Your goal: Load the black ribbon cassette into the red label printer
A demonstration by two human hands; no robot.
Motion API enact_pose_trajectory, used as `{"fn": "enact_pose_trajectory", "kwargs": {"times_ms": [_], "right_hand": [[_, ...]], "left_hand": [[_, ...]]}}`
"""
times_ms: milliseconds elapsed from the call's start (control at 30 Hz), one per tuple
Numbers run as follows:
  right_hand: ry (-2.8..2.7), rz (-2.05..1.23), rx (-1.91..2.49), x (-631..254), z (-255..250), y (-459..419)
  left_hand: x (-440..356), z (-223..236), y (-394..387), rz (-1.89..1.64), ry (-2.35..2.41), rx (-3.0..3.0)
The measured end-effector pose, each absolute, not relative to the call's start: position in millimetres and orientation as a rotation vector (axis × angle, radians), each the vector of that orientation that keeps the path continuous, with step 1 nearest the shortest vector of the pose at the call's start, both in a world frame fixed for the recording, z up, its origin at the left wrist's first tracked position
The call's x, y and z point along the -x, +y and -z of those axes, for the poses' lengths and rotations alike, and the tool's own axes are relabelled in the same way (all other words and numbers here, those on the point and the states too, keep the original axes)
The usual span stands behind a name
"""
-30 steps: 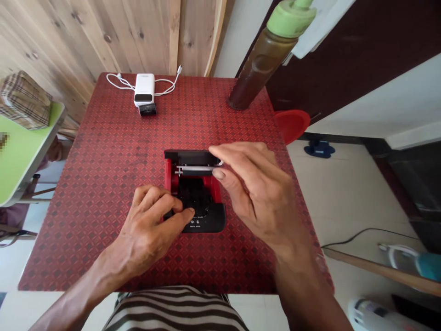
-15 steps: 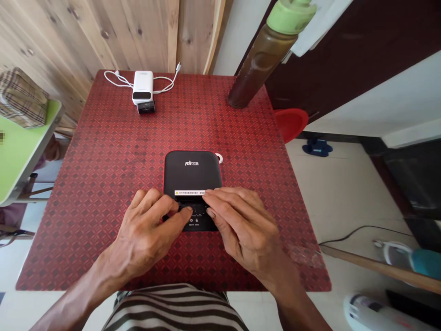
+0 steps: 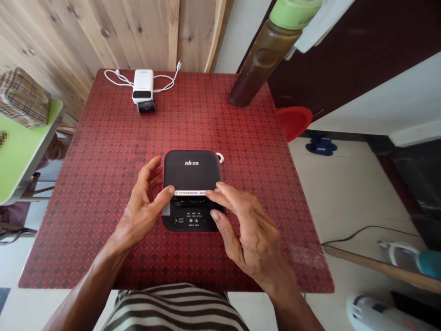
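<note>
A small black device (image 3: 191, 172) with a red base and a white logo lies closed in the middle of the red patterned table (image 3: 103, 184). My left hand (image 3: 146, 202) rests at its left side, fingers spread, with the thumb tip on the white label strip at the lid's front edge. My right hand (image 3: 241, 225) lies over its front right corner, fingers stretched out, fingertips touching the same strip. Neither hand holds anything.
A white power bank (image 3: 143, 86) with a coiled white cable and a small black block sits at the table's far edge. A tall brown bottle (image 3: 262, 59) with a green cap stands at the far right. A green side table (image 3: 24, 147) is at left.
The device's lid, raised one second ago with my right hand on it, is now shut. My left hand has lifted off the front panel and opened beside the lid.
</note>
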State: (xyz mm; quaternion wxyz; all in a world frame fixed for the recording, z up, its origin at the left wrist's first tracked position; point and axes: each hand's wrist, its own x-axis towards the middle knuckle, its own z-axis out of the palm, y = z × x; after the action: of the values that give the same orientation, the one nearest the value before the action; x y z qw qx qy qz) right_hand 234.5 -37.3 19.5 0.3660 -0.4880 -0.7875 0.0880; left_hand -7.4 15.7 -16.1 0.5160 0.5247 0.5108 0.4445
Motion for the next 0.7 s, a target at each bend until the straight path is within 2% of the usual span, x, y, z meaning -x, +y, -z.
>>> {"fn": "enact_pose_trajectory", "kwargs": {"times_ms": [300, 400, 567, 700], "right_hand": [[-2.015, -0.255, 1.221, -235, -15, -39], [-1.852, -0.344, 1.216, -236, -11, -38], [-1.340, -0.300, 1.347, -238, 23, -34], [-1.306, -0.230, 1.451, -236, 57, -29]], "left_hand": [[6, 10, 15, -1.019, 1.193, -1.136], [7, 11, 9, -1.038, 1.203, -1.091], [15, 13, -5, -1.042, 1.052, -1.063], [22, 16, -5, -1.003, 1.002, -1.071]]}}
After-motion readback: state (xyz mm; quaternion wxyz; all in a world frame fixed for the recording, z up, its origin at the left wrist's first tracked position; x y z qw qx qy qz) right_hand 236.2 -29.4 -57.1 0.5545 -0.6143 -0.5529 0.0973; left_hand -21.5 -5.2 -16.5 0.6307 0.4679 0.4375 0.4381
